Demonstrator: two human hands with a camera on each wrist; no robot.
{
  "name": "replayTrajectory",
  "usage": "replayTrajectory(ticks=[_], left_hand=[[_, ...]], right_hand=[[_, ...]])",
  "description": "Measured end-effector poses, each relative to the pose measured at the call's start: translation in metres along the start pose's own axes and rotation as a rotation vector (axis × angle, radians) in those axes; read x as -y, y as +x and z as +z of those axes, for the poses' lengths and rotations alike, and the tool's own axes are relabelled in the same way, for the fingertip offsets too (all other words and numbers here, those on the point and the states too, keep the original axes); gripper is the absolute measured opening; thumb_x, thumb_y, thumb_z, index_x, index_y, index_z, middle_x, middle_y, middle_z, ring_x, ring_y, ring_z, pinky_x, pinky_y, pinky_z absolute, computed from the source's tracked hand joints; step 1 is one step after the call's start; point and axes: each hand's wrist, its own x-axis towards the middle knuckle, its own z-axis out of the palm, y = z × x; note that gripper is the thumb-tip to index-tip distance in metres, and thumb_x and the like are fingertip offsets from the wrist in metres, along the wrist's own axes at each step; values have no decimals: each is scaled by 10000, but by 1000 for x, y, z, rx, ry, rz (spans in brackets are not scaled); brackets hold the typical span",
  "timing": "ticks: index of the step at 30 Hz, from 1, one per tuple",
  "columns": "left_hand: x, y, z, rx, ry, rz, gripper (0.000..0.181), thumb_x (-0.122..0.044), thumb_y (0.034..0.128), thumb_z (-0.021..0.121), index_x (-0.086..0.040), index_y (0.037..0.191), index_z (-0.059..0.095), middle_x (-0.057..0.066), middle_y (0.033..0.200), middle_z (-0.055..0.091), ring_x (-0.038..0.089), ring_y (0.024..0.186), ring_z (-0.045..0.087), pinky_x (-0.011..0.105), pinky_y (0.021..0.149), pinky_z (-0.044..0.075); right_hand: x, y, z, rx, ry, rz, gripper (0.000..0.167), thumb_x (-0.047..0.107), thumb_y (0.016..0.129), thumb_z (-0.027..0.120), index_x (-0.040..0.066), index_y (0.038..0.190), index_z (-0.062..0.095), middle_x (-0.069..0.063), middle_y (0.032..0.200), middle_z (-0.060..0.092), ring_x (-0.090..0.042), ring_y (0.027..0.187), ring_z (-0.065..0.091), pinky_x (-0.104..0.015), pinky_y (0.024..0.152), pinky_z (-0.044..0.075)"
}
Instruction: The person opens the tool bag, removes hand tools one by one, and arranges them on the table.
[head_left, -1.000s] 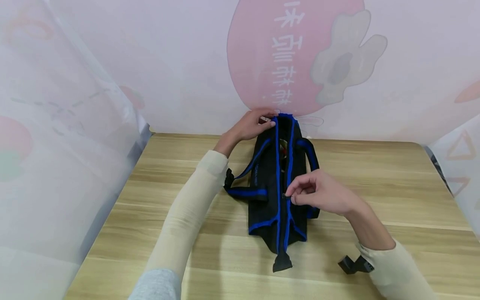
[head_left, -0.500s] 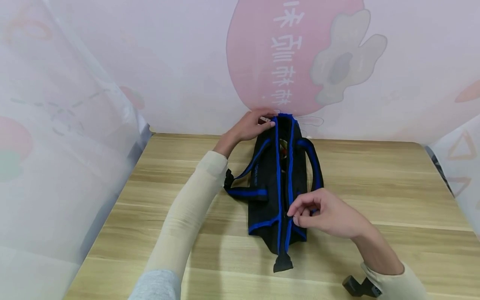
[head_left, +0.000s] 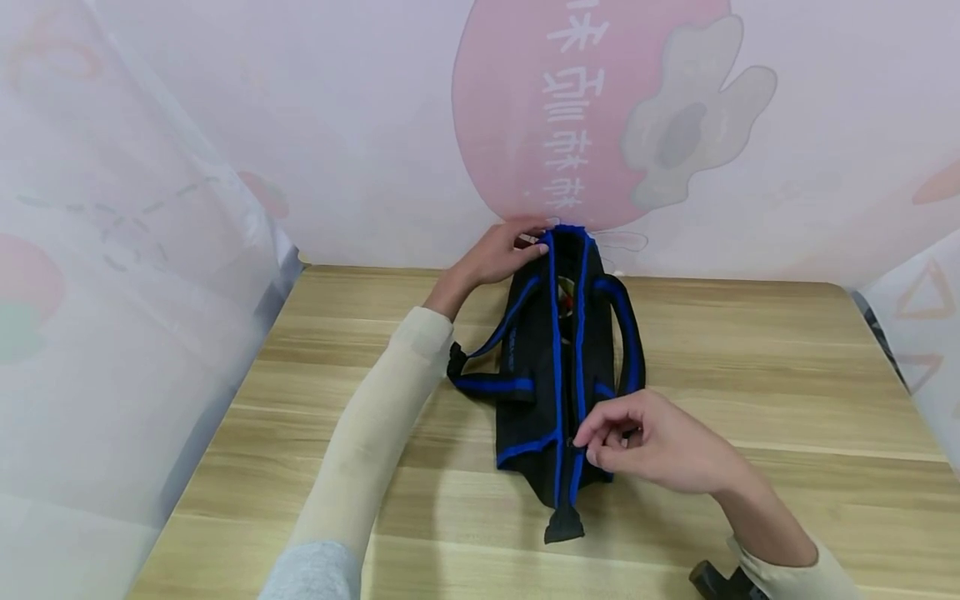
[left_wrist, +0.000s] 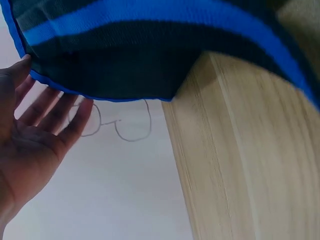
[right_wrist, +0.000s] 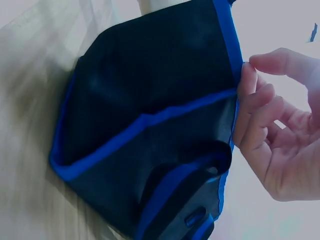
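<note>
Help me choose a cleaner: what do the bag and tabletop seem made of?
Bag: probably matte synthetic fabric; it looks pliant, and its strap shows woven ribbing.
Tabletop: wood or wood-look laminate, faintly satin; streaky grain shows, either is possible.

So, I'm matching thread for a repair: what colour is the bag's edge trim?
The edge trim is blue, clearest in the right wrist view.

A light wood-grain table (head_left: pixel 750 375) carries a black, blue-trimmed bag (head_left: pixel 532 350), standing upright near its far edge.
</note>
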Motion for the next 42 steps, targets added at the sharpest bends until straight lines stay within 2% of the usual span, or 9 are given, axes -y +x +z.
replayTrajectory(ticks=[4, 7, 12, 18, 22, 25, 30, 35, 42], left_hand=[[-6, -11, 2, -10, 12, -7, 550, -274, 1124, 584, -116, 1637, 461, 100, 1696, 448, 321, 1440, 586, 477, 1199, 506], [-13, -22, 5, -35, 32, -13, 581, -300, 1117, 598, -106, 1644, 447, 129, 1707, 425, 353, 1452, 572, 531, 1184, 511], [-28, -43, 14, -89, 84, -9, 581, -339, 1102, 621, -100, 1615, 491, 157, 1650, 488, 340, 1468, 540, 496, 1203, 491], [-51, -64, 24, -125, 96, -1, 594, -379, 1095, 628, -102, 1605, 504, 142, 1640, 500, 315, 1508, 503, 490, 1254, 442], [-65, -76, 29, -139, 84, 5, 609, -385, 1083, 646, -95, 1601, 508, 144, 1645, 495, 324, 1516, 492, 512, 1249, 445], [-73, -84, 32, -137, 75, -15, 623, -397, 1077, 654, -109, 1609, 502, 151, 1664, 467, 341, 1529, 476, 540, 1247, 444], [-85, -94, 37, -116, 81, -56, 655, -427, 1070, 660, -151, 1633, 473, 155, 1701, 409, 366, 1559, 435, 570, 1261, 419], [-90, -99, 40, -94, 75, -72, 674, -425, 1053, 686, -158, 1634, 474, 160, 1707, 396, 372, 1572, 415, 577, 1276, 396], [-93, -102, 41, -67, 63, -118, 688, -428, 1031, 713, -177, 1630, 485, 158, 1716, 380, 387, 1574, 409, 600, 1270, 395]], right_hand=[[-3, 3, -9, -20, -15, -12, 100, 111, 1035, 706, 114, 1107, 775, -52, 965, 748, -125, 820, 678, -242, 705, 584], [-6, 8, -16, -65, -17, 0, 124, 135, 1035, 721, 116, 1150, 764, -68, 1004, 728, -163, 845, 672, -255, 719, 586], [-10, 18, -25, -140, -10, 39, 235, 154, 1029, 733, 84, 1253, 724, -105, 1111, 703, -190, 913, 678, -261, 773, 600], [-12, 32, -34, -221, -23, 42, 361, 153, 1033, 721, 31, 1368, 662, -148, 1197, 695, -196, 986, 682, -241, 848, 591], [-13, 42, -40, -263, -36, 55, 406, 166, 1041, 712, 39, 1418, 633, -162, 1254, 686, -239, 1035, 672, -240, 874, 588], [-15, 49, -44, -289, -67, 76, 438, 207, 1050, 709, 71, 1455, 614, -152, 1312, 668, -265, 1095, 660, -268, 905, 579], [-15, 58, -48, -322, -92, 112, 526, 280, 1057, 705, 103, 1529, 553, -137, 1454, 620, -304, 1263, 617, -418, 1009, 549], [-16, 68, -49, -343, -62, 112, 620, 287, 1053, 713, 65, 1584, 483, -153, 1575, 528, -369, 1415, 535, -601, 1161, 501], [-18, 76, -49, -335, -40, 116, 717, 285, 1053, 713, 38, 1643, 389, -185, 1691, 393, -442, 1407, 587, -625, 1187, 477]])
